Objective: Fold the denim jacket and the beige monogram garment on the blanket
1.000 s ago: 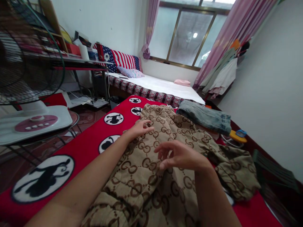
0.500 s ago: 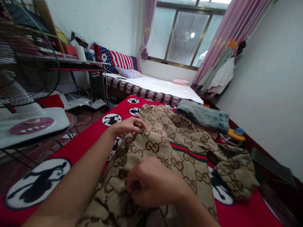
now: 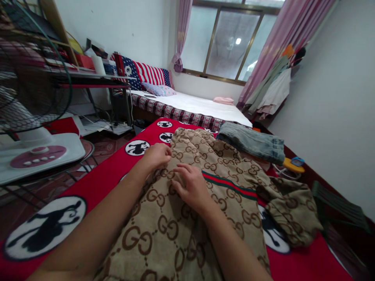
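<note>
A tan garment (image 3: 231, 205) with a brown letter pattern and a green-red-green stripe lies spread on a red cloth (image 3: 105, 171) with white ovals and dark figures. At the garment's upper left edge, my left hand (image 3: 158, 155) is closed, its fingers pinching the fabric. Just right of it and nearer to me, my right hand (image 3: 190, 185) rests over the garment with its fingers apart. A sleeve of the garment lies bunched at the right.
Folded jeans (image 3: 250, 142) lie beyond the garment at the right, near a yellow stool (image 3: 293, 166). A fan (image 3: 38, 150) stands at the left, before a cluttered desk (image 3: 88, 74). Behind is a bed (image 3: 190, 104) under a window.
My right hand has moved forward and opened from a closed shape. My left hand has shifted slightly left. The garment's near left part, bunched before, now lies flatter.
</note>
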{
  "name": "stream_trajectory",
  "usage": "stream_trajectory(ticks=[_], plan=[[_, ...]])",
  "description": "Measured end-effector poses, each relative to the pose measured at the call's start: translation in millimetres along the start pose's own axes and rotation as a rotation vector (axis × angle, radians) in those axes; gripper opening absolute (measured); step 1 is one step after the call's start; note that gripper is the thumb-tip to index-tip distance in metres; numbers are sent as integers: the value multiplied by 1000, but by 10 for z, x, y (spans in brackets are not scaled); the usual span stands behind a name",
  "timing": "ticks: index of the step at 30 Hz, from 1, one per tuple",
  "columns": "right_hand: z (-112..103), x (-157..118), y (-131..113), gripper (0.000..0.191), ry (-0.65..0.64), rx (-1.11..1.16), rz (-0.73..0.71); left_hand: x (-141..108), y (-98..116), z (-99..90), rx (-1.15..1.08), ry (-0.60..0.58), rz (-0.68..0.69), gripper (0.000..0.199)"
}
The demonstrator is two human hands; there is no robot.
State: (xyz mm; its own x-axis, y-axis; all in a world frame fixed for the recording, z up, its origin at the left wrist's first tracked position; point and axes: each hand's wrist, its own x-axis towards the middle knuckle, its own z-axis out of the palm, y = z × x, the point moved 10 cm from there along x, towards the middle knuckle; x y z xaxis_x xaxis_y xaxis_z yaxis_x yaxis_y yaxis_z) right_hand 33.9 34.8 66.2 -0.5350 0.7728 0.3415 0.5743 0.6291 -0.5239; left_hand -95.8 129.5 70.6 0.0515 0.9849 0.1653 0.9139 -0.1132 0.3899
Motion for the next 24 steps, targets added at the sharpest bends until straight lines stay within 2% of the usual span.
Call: stream_trajectory(ticks=[2,3,5,6,8,11,15,19,24], plan=[[217,-22,131,51,-70,-172,-11,17,241,-38,-73,184,121,34],[326,-42,193,55,-111,-226,-5,24,375,37,-131,200,206,39],[466,-80,266,58,-146,-287,9,71,556,293,-207,135,314,48],[492,-91,275,59,-139,-304,11,120,576,429,-211,92,313,53],[498,-102,258,60,-116,-318,9,266,506,649,-183,23,242,63],[464,-103,223,59,-93,-317,10,543,358,842,-160,-70,143,73],[448,-103,224,59,-84,-312,26,857,350,1052,-98,-208,158,75],[455,-99,231,60,-80,-315,32,1004,383,1168,-45,-215,175,72],[441,-100,232,59,-90,-294,40,1026,380,1205,23,-267,172,69]])
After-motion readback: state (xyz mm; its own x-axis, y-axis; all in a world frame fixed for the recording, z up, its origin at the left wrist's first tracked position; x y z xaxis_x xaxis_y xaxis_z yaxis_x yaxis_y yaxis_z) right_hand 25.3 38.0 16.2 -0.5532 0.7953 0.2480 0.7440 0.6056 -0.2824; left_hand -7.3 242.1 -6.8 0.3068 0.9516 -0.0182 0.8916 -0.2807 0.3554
